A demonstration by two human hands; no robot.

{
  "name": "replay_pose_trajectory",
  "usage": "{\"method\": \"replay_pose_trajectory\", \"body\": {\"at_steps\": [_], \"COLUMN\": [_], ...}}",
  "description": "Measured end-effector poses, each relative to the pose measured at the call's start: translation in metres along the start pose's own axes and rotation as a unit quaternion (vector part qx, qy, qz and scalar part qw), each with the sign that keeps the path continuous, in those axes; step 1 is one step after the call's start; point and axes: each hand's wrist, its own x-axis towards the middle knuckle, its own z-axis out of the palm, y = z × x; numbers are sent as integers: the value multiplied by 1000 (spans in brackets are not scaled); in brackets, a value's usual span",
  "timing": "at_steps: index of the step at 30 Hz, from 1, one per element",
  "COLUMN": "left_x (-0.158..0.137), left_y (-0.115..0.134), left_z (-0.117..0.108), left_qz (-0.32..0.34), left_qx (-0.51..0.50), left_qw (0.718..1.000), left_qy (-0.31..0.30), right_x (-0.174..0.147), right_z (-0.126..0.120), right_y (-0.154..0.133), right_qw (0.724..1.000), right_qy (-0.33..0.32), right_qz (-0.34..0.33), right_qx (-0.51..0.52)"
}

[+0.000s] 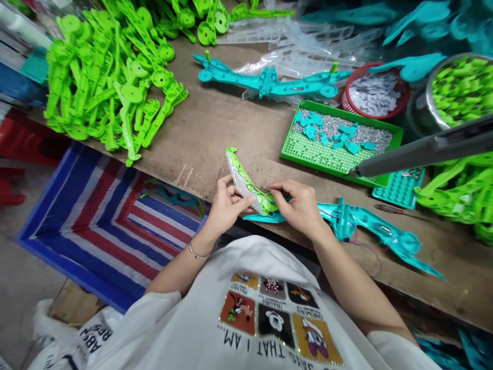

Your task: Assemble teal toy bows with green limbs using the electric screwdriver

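Held just above the front edge of the table (210, 123), the curved green piece (252, 189) lies to the right of the left hand (227, 201) and to the left of the right hand (298, 203), its long axis slanting from a far-left tip down to a near-right end. The left hand is the closer of the 2, its thumb and fingers grasping the piece near that lower end; the right hand's fingertips are drawn together beside the same end (whether they pinch the thin dark wire there or merely touch it, I cannot tell). A smooth, milky translucent shell (239, 181) backs the ribbed green plastic along its left side. Beneath and right of the right hand, a long, glossy teal part (389, 231) with pointed ends stretches along the front edge, a loose, thin wire trailing from it. Toward the table's left edge is a tangled heap of bright green parts (88, 77); near its far edge, clear ribbed shells (304, 43) overlap. Between, right of centre, a perforated green tray (327, 163) holds small, shiny metal bits and blocky teal pieces.
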Motion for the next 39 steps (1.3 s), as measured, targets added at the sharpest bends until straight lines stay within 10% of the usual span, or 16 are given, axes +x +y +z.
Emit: {"method": "replay_pose_trajectory", "body": {"at_steps": [39], "left_x": [11], "left_y": [18], "left_z": [-13], "left_qz": [31], "left_qx": [245], "left_qw": [967], "left_qy": [-61], "right_x": [-4], "right_z": [5], "right_y": [8], "right_qw": [983], "right_qy": [-115], "right_qz": [-91], "right_qx": [-108]}}
